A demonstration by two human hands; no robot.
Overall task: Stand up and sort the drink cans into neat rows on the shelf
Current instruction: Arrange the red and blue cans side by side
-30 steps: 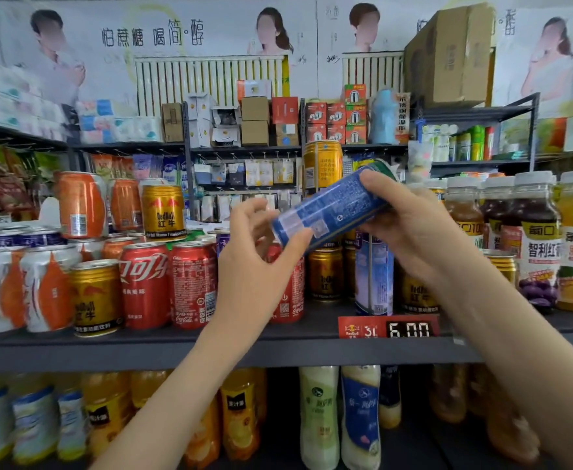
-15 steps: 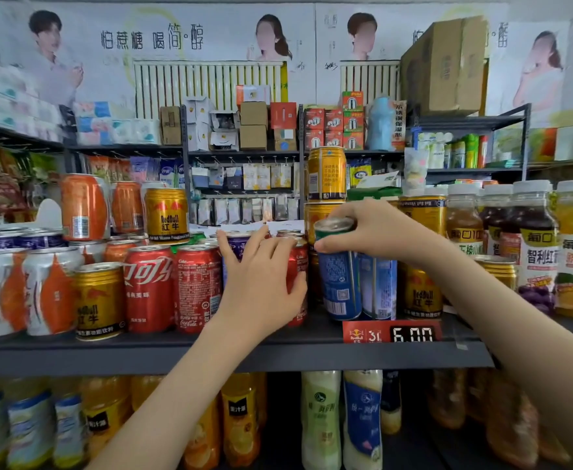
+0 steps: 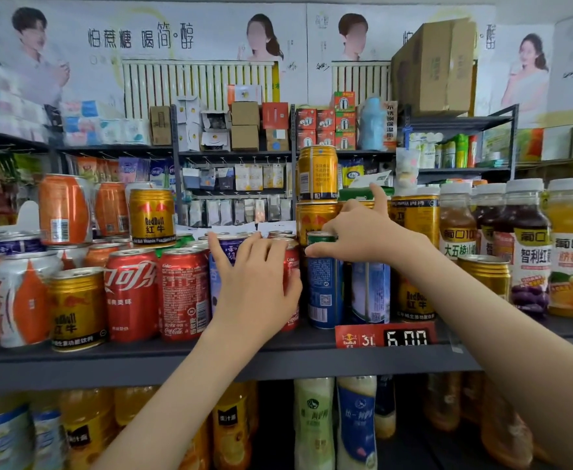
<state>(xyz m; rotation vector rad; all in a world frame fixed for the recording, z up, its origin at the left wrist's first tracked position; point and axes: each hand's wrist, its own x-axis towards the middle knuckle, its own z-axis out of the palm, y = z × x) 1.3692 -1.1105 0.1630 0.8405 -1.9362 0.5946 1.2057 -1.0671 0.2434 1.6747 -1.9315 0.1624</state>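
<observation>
Pinching the tall blue can [image 3: 324, 293] at its green top rim with the right hand [image 3: 363, 235]: thumb on the near side, curled fingers over the top, index finger raised straight up and free. Hand directly above the can, forearm reaching in from the right. Can upright, bottom down on the near edge of the grey shelf [image 3: 142, 362], just left of the red price tag [image 3: 385, 337]. Touching on its right a second tall can in blue and white [image 3: 370, 293]; very close on its left a red Coca-Cola can [image 3: 292, 266], mostly hidden.

Laying the left hand [image 3: 254, 286] against the front of that row, back of the hand toward the camera. Fingers nearly straight and a little spread, tips up at the top of a purple and white can [image 3: 231, 247]; thumb against the side of the hidden red can. Not curled round anything, as far as visible.

Further left on the same shelf, two more Coca-Cola cans [image 3: 131, 293] side by side, then a gold Red Bull can [image 3: 76, 310], then white and orange cans [image 3: 17, 300]. Farther back, another gold can [image 3: 152, 217] standing on top of others, beside raised orange cans [image 3: 63, 208]. Behind the right hand, stacked gold cans [image 3: 317, 173] in two levels. To the right, juice bottles [image 3: 529, 245] with white caps. Below the shelf, more drink bottles [image 3: 314, 422], blurred.
</observation>
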